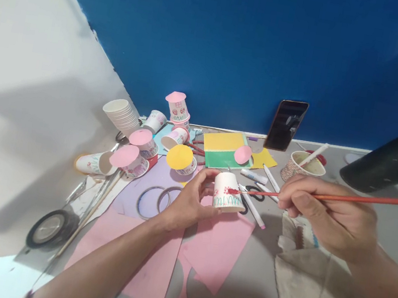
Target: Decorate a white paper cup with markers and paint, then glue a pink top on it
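My left hand [192, 199] is closed around a white paper cup [227, 181], held bottom-up above the pink paper [225, 255]. Red dabs and green grass-like strokes mark the cup's side. My right hand [328, 219] pinches a thin red paintbrush [366, 199], its red-coated tip touching the cup's side. Just behind my right hand stands a patterned cup [294, 171] with cloudy liquid and a white stick in it. Black-handled scissors [255, 194] and several white markers [255, 210] lie between the hands, partly hidden by the cup.
Decorated cups with pink tops [130, 159] and a yellow top [179, 158] stand at left, near a leaning cup stack [121, 114]. Tape rings [148, 201] lie on purple paper. A phone [286, 125] leans on the blue wall. Cloth [309, 284] and a dark cylinder [392, 153] are at right.
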Demonstrator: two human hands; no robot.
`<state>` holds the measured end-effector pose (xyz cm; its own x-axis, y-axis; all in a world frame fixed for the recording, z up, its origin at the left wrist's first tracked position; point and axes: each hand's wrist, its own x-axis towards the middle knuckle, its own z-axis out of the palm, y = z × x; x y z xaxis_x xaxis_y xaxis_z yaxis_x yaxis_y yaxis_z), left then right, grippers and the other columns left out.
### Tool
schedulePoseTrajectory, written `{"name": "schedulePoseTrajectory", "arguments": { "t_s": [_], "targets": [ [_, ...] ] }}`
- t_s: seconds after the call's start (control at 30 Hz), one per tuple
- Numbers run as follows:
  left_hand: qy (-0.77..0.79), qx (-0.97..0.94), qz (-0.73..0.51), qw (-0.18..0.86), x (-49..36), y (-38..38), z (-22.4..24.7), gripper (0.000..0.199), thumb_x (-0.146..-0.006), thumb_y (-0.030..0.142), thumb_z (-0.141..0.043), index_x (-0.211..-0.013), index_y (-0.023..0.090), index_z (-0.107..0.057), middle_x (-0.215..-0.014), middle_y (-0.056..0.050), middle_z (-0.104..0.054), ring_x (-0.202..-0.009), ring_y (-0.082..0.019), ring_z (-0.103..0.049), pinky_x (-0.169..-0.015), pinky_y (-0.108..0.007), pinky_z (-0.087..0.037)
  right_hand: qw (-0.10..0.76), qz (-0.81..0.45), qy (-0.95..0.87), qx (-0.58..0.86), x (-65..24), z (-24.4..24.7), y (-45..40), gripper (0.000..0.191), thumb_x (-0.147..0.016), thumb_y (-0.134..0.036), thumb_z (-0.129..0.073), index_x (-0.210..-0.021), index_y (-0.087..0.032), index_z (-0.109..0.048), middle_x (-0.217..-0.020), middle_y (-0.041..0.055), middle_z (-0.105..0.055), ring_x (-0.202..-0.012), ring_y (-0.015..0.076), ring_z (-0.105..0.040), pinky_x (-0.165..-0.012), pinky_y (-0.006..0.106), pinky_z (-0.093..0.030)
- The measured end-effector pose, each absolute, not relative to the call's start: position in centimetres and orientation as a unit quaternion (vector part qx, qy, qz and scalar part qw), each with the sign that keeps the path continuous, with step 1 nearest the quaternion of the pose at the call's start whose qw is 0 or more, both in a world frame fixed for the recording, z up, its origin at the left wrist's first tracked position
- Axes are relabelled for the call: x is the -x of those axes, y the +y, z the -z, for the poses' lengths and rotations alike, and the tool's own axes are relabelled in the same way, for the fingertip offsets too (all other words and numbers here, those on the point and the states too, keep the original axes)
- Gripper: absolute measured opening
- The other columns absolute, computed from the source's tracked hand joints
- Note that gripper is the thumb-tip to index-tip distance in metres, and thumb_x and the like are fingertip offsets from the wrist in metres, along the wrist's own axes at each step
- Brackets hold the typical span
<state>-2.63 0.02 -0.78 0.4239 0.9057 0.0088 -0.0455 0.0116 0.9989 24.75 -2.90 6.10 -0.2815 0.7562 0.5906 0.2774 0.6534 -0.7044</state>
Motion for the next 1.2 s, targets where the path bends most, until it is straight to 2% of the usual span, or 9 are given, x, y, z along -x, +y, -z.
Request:
{"name": "schedulePoseTrajectory", "arguments": {
  "t_s": [0.2, 0.4, 0.5, 0.6, 0.83, 1.0, 1.07, 1.17, 1.2],
  "targets": [
    [0.365, -0.582, -0.404, 0.604, 2.8, -0.1, 0.9, 0.082, -0.072, 0.032, -0.096, -0.141, 0.030, -0.052, -0.156, -0.012, -0.054, -0.148, -0.036, -0.052, -0.122, -0.052, -0.044, 0.596, -0.234, -0.663, 0.388, -24.9, -5.4, -2.7, 0.022, -0.108, -0.030, -0.060, -0.100, -0.027, -0.080, -0.085, 0.0025, -0.076, -0.062, 0.0135, -0.065, -0.052, 0.029, -0.049],
    [0.302, -0.527, -0.401, 0.686, 2.5, -0.5, 0.0, 0.083, -0.074, 0.024, -0.093, -0.145, 0.029, -0.051, -0.149, -0.012, -0.061, -0.147, -0.034, -0.054, -0.122, -0.050, -0.044, 0.496, -0.215, -0.701, 0.465, -24.5, -4.1, -1.7, 0.022, -0.104, -0.045, -0.066, -0.113, -0.029, -0.079, -0.100, 0.0032, -0.079, -0.074, 0.0155, -0.071, -0.066, 0.029, -0.057],
    [0.275, -0.524, -0.408, 0.695, 2.3, -0.6, 0.0, 0.080, -0.074, 0.019, -0.092, -0.143, 0.031, -0.053, -0.146, -0.010, -0.063, -0.144, -0.033, -0.057, -0.121, -0.050, -0.045, 0.413, -0.210, -0.759, 0.456, -24.3, -2.9, -1.4, 0.068, -0.079, -0.062, -0.088, -0.137, -0.030, -0.070, -0.116, 0.0069, -0.078, -0.095, 0.0259, -0.075, -0.084, 0.041, -0.063],
    [0.265, -0.539, -0.414, 0.684, 2.2, -0.6, 0.3, 0.081, -0.073, 0.017, -0.092, -0.143, 0.033, -0.054, -0.150, -0.009, -0.060, -0.146, -0.034, -0.054, -0.123, -0.052, -0.043, 0.363, -0.201, -0.807, 0.420, -24.0, -1.9, -1.2, 0.100, -0.068, -0.060, -0.096, -0.154, -0.032, -0.055, -0.141, 0.0127, -0.069, -0.125, 0.0370, -0.069, -0.103, 0.053, -0.060],
    [0.272, -0.631, -0.392, 0.612, 2.8, -0.6, 0.3, 0.091, -0.075, 0.027, -0.094, -0.155, 0.034, -0.050, -0.167, -0.010, -0.045, -0.157, -0.038, -0.041, -0.127, -0.052, -0.041, 0.341, -0.160, -0.840, 0.390, -23.6, -0.9, -1.2, 0.091, -0.075, -0.048, -0.095, -0.153, -0.030, -0.053, -0.142, 0.0151, -0.070, -0.128, 0.0390, -0.066, -0.106, 0.057, -0.057],
    [0.344, -0.700, -0.381, 0.497, 3.0, -0.3, 0.2, 0.081, -0.072, 0.020, -0.087, -0.147, 0.032, -0.058, -0.159, -0.010, -0.053, -0.149, -0.037, -0.048, -0.118, -0.051, -0.048, 0.324, -0.165, -0.845, 0.392, -23.9, -1.6, -0.9, 0.091, -0.073, -0.051, -0.096, -0.151, -0.028, -0.056, -0.139, 0.0151, -0.071, -0.124, 0.0380, -0.068, -0.100, 0.053, -0.059],
    [0.357, -0.695, -0.387, 0.489, 3.0, -0.2, 0.2, 0.078, -0.070, 0.017, -0.085, -0.143, 0.030, -0.059, -0.154, -0.009, -0.056, -0.143, -0.035, -0.053, -0.115, -0.048, -0.050, 0.378, -0.155, -0.827, 0.387, -24.0, -2.5, -1.0, 0.069, -0.082, -0.049, -0.090, -0.142, -0.027, -0.064, -0.125, 0.0117, -0.077, -0.110, 0.0326, -0.072, -0.090, 0.046, -0.060],
    [0.381, -0.680, -0.396, 0.486, 2.9, -0.2, 0.3, 0.075, -0.069, 0.017, -0.085, -0.139, 0.028, -0.058, -0.147, -0.009, -0.058, -0.135, -0.032, -0.058, -0.112, -0.046, -0.052, 0.525, -0.111, -0.754, 0.379, -24.4, -4.0, -1.6, 0.013, -0.098, -0.030, -0.072, -0.109, -0.027, -0.078, -0.085, 0.0026, -0.075, -0.075, 0.0207, -0.069, -0.070, 0.035, -0.054],
    [0.388, -0.674, -0.397, 0.487, 2.9, -0.2, 0.3, 0.075, -0.070, 0.018, -0.085, -0.138, 0.028, -0.057, -0.147, -0.009, -0.058, -0.134, -0.031, -0.059, -0.112, -0.045, -0.052, 0.560, -0.108, -0.725, 0.385, -24.5, -4.5, -1.9, 0.011, -0.100, -0.027, -0.068, -0.100, -0.027, -0.079, -0.076, 0.0007, -0.071, -0.068, 0.0187, -0.066, -0.066, 0.034, -0.052]
  ]
}}
